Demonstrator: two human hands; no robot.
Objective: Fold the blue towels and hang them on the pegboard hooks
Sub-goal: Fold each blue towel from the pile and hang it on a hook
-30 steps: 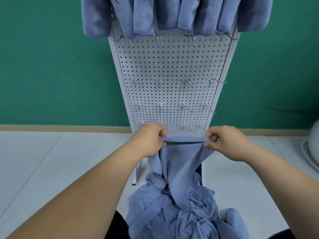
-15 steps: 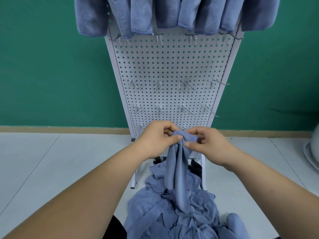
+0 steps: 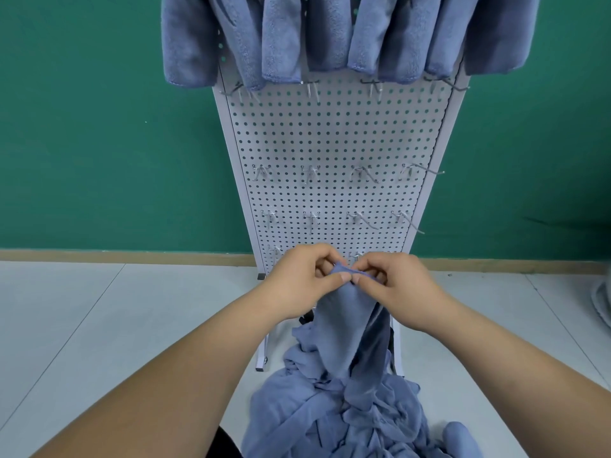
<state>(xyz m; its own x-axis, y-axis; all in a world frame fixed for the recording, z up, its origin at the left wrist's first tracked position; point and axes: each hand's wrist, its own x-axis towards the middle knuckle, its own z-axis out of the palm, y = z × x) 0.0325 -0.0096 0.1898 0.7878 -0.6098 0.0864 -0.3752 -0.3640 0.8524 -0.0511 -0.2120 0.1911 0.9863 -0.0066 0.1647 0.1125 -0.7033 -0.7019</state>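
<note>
A blue towel (image 3: 350,322) hangs in a narrow fold from both my hands, just in front of the foot of the white pegboard (image 3: 334,137). My left hand (image 3: 304,279) pinches its top edge between thumb and fingers. My right hand (image 3: 396,282) pinches the same edge, fingertips touching the left hand's. The towel's lower end runs into a heap of blue towels (image 3: 347,411) on the floor. Several folded blue towels (image 3: 330,34) hang from the top hooks. Rows of bare metal hooks (image 3: 310,171) stick out lower down.
The pegboard stands on a pale tiled floor (image 3: 99,325) against a green wall (image 3: 99,127) with a tan skirting strip. A white object (image 3: 603,299) shows at the right edge. A dark item lies partly hidden behind the held towel.
My hands held the towel's top edge stretched wide a second ago. They have come together, so the two corners meet and the towel hangs doubled and narrow.
</note>
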